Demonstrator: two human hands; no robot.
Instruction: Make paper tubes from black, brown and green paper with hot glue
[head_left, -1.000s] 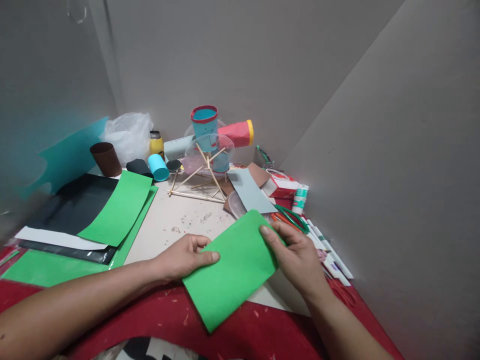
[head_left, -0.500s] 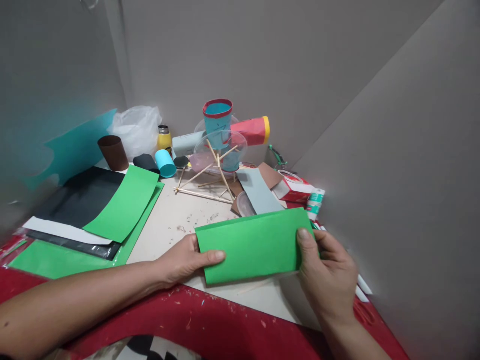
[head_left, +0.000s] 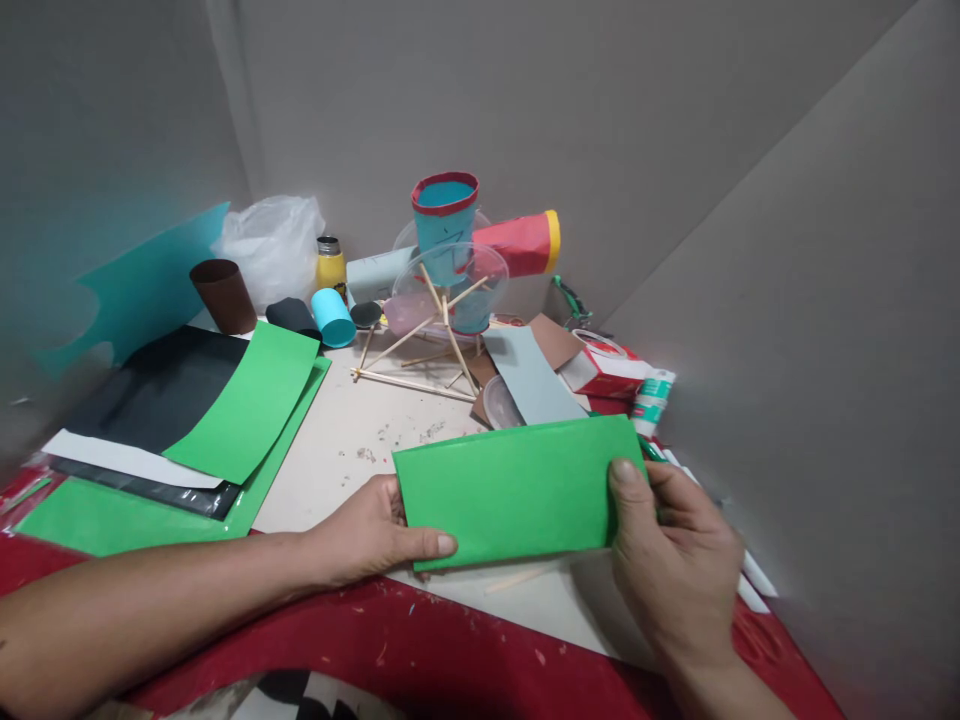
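Between my two hands is a folded sheet of green paper (head_left: 517, 490), held above the near edge of the white board (head_left: 315, 450). My left hand (head_left: 390, 525) pinches its left end, thumb in front and fingers behind. At the right end my right hand (head_left: 667, 545) grips it with the thumb on the front face; the fingers are partly hidden behind. Beyond the paper stands a frame of wooden sticks (head_left: 446, 320) with clear plastic discs (head_left: 487, 265), carrying a blue paper cup (head_left: 445, 235) with a red rim and a red paper tube (head_left: 517, 245) with a yellow end.
Green and black sheets (head_left: 187, 390) lie at the left. Behind them are a brown paper tube (head_left: 223, 298), a plastic bag (head_left: 270, 250), a yellow bottle (head_left: 330, 268) and a light-blue tube (head_left: 334, 318). A grey strip (head_left: 532, 375) and a red box (head_left: 604, 372) lie at the right.
The folded green paper stays in both hands. My right hand and the paper's right end sit slightly farther right in view, and the camera view has shifted a little.
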